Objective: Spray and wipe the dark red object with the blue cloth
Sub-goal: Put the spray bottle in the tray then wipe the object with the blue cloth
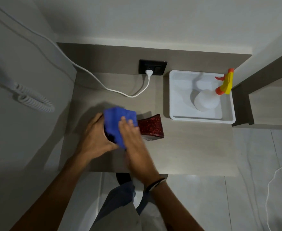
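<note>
A dark red glittery object (pixel 151 128) lies on its side on the beige counter (pixel 195 147). A blue cloth (pixel 117 120) is draped over its left part. My left hand (pixel 95 137) grips the object's left end from the side. My right hand (pixel 133 139) lies flat on the cloth, pressing it onto the object, and looks blurred. The spray bottle (pixel 207 99), white with a yellow and orange trigger head, lies in a white tray (pixel 202 120) at the right.
A black wall socket (pixel 158 67) with a white plug and cable (pixel 120 92) sits at the back. A coiled white cord (pixel 33 100) hangs on the left wall. The counter's front edge is close to my body; tiled floor lies to the right.
</note>
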A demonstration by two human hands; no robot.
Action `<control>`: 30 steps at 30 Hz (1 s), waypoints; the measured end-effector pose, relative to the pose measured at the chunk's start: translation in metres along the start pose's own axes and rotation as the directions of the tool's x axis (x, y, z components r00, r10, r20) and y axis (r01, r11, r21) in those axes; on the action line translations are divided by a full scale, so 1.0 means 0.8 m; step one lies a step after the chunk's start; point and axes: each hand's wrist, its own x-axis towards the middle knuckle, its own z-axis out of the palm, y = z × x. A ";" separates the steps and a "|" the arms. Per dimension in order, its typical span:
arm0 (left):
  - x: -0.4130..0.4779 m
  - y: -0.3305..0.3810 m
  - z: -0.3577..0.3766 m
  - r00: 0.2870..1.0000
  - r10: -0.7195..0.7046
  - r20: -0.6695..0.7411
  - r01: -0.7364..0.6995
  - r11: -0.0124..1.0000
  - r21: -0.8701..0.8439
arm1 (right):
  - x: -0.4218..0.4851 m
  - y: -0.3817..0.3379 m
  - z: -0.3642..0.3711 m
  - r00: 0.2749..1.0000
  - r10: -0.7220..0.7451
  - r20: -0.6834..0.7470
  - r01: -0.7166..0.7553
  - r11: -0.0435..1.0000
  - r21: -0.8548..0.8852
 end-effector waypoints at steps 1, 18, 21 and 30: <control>-0.003 0.000 -0.002 1.000 -0.015 -0.006 0.015 1.000 0.018 | -0.006 0.020 -0.014 0.996 0.093 0.012 -0.093 0.995 -0.019; 0.010 0.023 -0.025 0.995 -0.091 -0.033 0.088 0.993 -0.081 | -0.021 0.086 -0.082 0.730 0.681 -0.057 -0.535 0.621 0.572; 0.016 0.029 -0.027 0.970 -0.244 0.017 0.243 0.953 -0.181 | -0.017 0.088 -0.087 0.614 0.781 0.117 -0.533 0.300 0.791; 0.028 0.046 -0.031 0.947 -0.226 0.227 0.242 0.969 -0.044 | 0.032 0.085 -0.116 0.563 0.800 0.206 -0.556 0.182 0.811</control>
